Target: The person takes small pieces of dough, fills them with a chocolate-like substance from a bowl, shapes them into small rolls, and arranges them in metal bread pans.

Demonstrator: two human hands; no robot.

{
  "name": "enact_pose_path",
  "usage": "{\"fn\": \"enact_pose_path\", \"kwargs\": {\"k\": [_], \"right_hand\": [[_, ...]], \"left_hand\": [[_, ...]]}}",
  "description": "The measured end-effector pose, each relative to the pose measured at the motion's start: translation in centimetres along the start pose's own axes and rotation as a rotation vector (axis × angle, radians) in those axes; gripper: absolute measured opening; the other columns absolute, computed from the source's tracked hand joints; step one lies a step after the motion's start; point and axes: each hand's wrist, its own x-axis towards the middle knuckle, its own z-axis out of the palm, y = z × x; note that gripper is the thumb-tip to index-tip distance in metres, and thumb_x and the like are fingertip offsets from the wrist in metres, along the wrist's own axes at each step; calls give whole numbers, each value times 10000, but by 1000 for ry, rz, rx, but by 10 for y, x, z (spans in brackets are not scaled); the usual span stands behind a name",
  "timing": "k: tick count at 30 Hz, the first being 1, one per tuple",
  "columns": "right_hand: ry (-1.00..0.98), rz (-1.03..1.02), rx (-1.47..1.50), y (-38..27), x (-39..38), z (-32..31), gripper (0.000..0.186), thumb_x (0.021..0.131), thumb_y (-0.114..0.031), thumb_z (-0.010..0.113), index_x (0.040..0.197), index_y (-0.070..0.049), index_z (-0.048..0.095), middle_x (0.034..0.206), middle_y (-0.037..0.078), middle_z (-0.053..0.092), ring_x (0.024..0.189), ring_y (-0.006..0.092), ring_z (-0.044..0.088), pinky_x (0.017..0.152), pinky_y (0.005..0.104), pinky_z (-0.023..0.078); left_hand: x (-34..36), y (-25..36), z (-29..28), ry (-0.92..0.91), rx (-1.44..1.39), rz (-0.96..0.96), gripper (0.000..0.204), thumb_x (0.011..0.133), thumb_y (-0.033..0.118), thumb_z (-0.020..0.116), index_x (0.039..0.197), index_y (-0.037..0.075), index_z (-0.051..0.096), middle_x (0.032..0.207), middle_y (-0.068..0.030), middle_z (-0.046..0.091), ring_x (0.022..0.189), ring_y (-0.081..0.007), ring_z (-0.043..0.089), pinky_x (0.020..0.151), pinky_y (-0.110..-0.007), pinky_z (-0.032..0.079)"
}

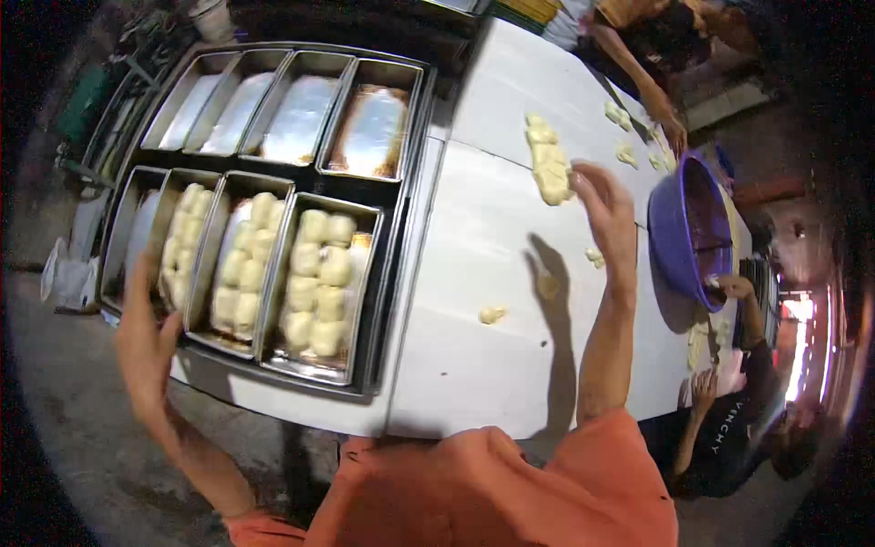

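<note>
My left hand (144,337) is at the lower-left edge of the pans, fingers apart, beside a metal loaf pan (190,237) holding rows of pale dough balls. Two more pans (319,273) hold similar dough; others, such as the stained pan (369,132), have none. My right hand (602,205) is over the white table (474,365), fingers loosely curved, at the near end of a lumpy dough strip (547,159); I cannot tell whether it touches it. Small dough bits (492,314) lie on the table below.
A purple tub (670,237) stands at the right. A co-worker's hand (670,123) reaches in at the back right; another person's hands (734,285) work by the tub and table edge, among more dough pieces (620,114). Rack-like metal gear (118,100) stands at left.
</note>
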Motion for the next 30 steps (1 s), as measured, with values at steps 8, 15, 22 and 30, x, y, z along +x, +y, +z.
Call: {"fn": "enact_pose_path", "kwargs": {"k": [8, 15, 22, 30], "right_hand": [[-205, -101, -341, 82, -130, -1, 353, 869, -281, 729, 1037, 23, 661, 1160, 172, 624, 876, 266, 674, 788, 383, 550], [-134, 412, 854, 88, -132, -13, 296, 905, -139, 719, 1149, -13, 610, 995, 45, 607, 789, 97, 614, 678, 238, 522], [-214, 635, 1043, 80, -163, -54, 186, 877, -73, 761, 1030, -45, 658, 1068, 61, 630, 897, 129, 631, 831, 284, 535], [-128, 513, 1040, 90, -192, -61, 252, 922, -69, 720, 1126, -70, 571, 1001, 36, 656, 883, 106, 659, 721, 232, 572]], "left_hand": [[-61, 186, -18, 255, -554, -52, 607, 882, 9, 733, 1455, 59, 538, 1296, -164, 660, 899, -150, 672, 773, -285, 548], [-87, 372, 109, -413, -1037, 3, 577, 833, 214, 843, 1327, 9, 627, 1087, -113, 706, 808, -110, 671, 613, -232, 528], [-100, 443, 174, -689, -1343, -71, 378, 932, 219, 732, 1225, -9, 663, 891, -31, 705, 753, -77, 630, 631, -233, 503], [-124, 474, 170, -293, -1383, 152, 600, 1012, 263, 615, 1512, -3, 414, 1499, -222, 486, 1346, -318, 517, 1105, -411, 415]]}}
